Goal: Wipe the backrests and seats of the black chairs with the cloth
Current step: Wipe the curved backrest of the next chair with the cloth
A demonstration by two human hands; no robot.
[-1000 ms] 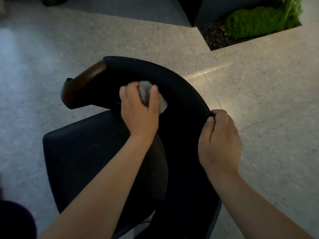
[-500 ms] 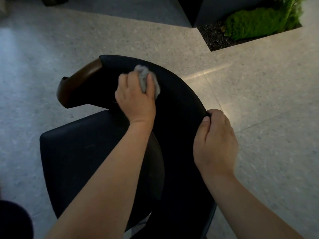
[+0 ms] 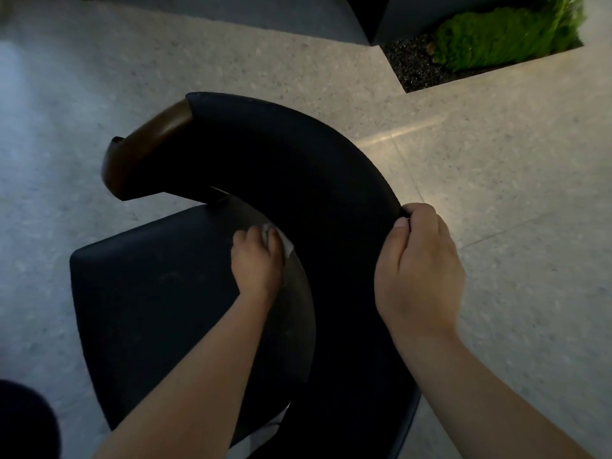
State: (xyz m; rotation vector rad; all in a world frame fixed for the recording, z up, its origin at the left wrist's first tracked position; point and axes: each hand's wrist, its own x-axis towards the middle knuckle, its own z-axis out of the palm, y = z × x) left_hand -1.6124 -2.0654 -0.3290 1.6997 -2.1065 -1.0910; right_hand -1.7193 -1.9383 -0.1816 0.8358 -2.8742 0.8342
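The cloth (image 3: pixel 277 240) is bunched in my left hand (image 3: pixel 258 265), fingers curled round it, low where the curved black backrest (image 3: pixel 298 167) meets the seat (image 3: pixel 149 293) (only a pale scrap shows past my knuckles). My right hand (image 3: pixel 419 266) grips the backrest's top edge on the right, fingertips hidden behind the rim. Far left, the backrest ends in a brown wooden armrest (image 3: pixel 145 144). The chair's near side is cut off. Far right, a green planting bed (image 3: pixel 496 38) sits in the speckled floor (image 3: pixel 496 193).
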